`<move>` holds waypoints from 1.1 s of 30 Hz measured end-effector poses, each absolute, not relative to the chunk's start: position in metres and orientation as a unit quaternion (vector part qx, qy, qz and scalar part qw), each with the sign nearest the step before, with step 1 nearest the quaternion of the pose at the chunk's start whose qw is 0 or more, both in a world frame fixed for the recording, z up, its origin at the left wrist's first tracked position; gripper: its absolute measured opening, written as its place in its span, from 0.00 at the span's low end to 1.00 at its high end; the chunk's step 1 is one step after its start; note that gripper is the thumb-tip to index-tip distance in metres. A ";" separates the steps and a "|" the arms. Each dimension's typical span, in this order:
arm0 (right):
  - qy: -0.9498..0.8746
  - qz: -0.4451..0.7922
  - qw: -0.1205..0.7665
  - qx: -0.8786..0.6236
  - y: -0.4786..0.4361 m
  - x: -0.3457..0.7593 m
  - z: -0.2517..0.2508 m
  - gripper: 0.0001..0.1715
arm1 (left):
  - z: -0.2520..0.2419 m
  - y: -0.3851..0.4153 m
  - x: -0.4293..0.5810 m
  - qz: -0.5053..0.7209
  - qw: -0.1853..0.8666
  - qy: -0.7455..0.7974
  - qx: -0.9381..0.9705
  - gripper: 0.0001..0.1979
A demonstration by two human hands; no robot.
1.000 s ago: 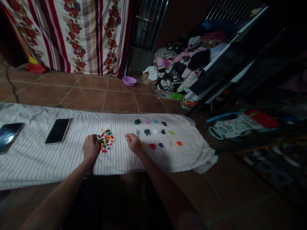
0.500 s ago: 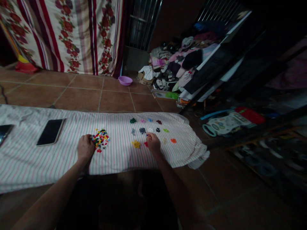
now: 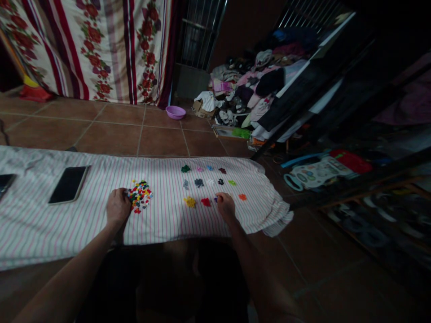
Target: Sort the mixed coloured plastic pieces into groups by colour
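A mixed pile of tiny coloured plastic pieces (image 3: 140, 196) lies on the striped cloth. My left hand (image 3: 118, 205) rests at its left edge, fingers curled and pressed together; anything inside them is hidden. Farther right, my right hand (image 3: 226, 206) is closed in a pinch low over the cloth, with a small blue piece (image 3: 216, 199) at its fingertips. Just left of it are a red heap (image 3: 205, 202) and a yellow heap (image 3: 190, 202). An orange heap (image 3: 242, 197) lies to its right. Behind are dark grey (image 3: 199, 182), black (image 3: 221, 181) and lime green (image 3: 232, 182) heaps.
Dark green pieces (image 3: 185, 168) and other small heaps form the far row. A phone (image 3: 69, 185) lies left on the striped cloth (image 3: 161, 224), with another dark device (image 3: 5, 182) beyond it. Past the cloth are a purple basin (image 3: 175, 112) and a clothes pile (image 3: 249, 85).
My right hand has moved right, from over the red heap to the spot beside it, uncovering the red and white pieces. My left hand has stayed by the mixed pile.
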State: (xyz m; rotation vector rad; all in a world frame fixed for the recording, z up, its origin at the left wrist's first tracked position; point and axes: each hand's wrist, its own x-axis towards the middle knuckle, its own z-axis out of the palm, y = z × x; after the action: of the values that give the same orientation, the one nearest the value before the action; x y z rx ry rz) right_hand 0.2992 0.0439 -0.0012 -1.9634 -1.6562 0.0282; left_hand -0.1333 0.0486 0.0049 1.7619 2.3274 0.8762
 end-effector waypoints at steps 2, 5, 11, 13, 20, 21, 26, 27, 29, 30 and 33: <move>-0.617 0.013 0.290 -0.732 0.044 0.300 0.000 0.19 | 0.004 0.049 -0.133 0.289 0.047 0.763 0.576 0.15; -0.610 0.012 0.307 -0.730 0.042 0.301 0.002 0.21 | 0.003 0.050 -0.134 0.291 0.047 0.761 0.578 0.14; -0.604 -0.018 0.349 -0.717 0.048 0.287 0.012 0.21 | 0.002 0.051 -0.134 0.283 0.038 0.766 0.575 0.13; -0.617 -0.011 0.368 -0.695 0.053 0.270 0.018 0.20 | 0.002 0.051 -0.133 0.286 0.036 0.763 0.578 0.12; -0.700 0.060 0.405 -0.585 0.063 0.174 0.024 0.19 | 0.004 0.052 -0.132 0.289 0.045 0.766 0.572 0.13; -0.712 0.073 0.399 -0.573 0.063 0.160 0.022 0.19 | 0.005 0.052 -0.131 0.289 0.048 0.766 0.572 0.13; -0.759 0.138 0.352 -0.530 0.062 0.103 0.011 0.17 | 0.004 0.052 -0.130 0.295 0.052 0.761 0.575 0.14; -0.765 0.148 0.345 -0.523 0.063 0.094 0.010 0.16 | 0.004 0.052 -0.130 0.296 0.052 0.760 0.576 0.14; -0.771 0.165 0.332 -0.517 0.064 0.079 0.009 0.16 | 0.005 0.052 -0.129 0.302 0.052 0.759 0.575 0.14; -0.771 0.172 0.324 -0.520 0.066 0.072 0.010 0.15 | 0.005 0.051 -0.129 0.307 0.053 0.758 0.573 0.13; -0.765 0.184 0.285 -0.547 0.071 0.056 0.013 0.14 | 0.006 0.051 -0.128 0.319 0.059 0.755 0.570 0.13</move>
State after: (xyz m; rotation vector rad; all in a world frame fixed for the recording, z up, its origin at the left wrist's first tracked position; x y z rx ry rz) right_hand 0.0562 0.0708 0.0133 -1.4638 -2.0464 0.4931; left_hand -0.1282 0.0510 0.0058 1.7264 2.2856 0.9663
